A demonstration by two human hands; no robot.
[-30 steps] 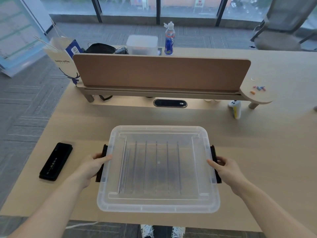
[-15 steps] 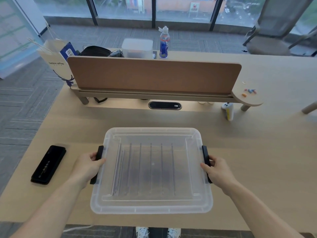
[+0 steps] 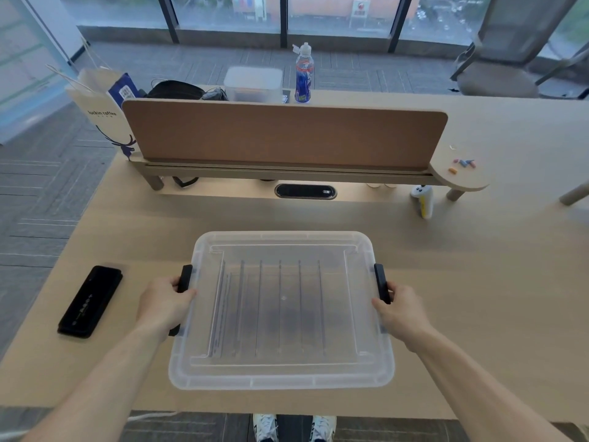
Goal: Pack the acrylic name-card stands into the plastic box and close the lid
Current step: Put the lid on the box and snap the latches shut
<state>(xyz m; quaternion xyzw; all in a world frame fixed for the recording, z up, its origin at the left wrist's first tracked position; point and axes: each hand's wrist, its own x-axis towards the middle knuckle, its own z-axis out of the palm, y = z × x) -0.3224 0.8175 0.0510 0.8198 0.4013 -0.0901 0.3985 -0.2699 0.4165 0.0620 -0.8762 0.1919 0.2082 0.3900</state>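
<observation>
Both hands grip the black side latches: left hand (image 3: 165, 306) on the left latch (image 3: 185, 278), right hand (image 3: 402, 312) on the right latch (image 3: 381, 283). Translucent plastic box (image 3: 282, 376), lid on, shows upright stands (image 3: 280, 301) inside; it sits near the desk's (image 3: 478, 298) front edge. Bare desk lies rightward. Paper bag (image 3: 102, 106) reads "luckin coffee".

Acrylic name-card stands (image 3: 271, 307) show through the frosted lid (image 3: 280, 371) only as faint upright lines — their count and shape cannot be told. The left latch (image 3: 185, 277) is partly covered by the left hand (image 3: 162, 306); both forearms and the shoes (image 3: 294, 427) run off the lower edge.
</observation>
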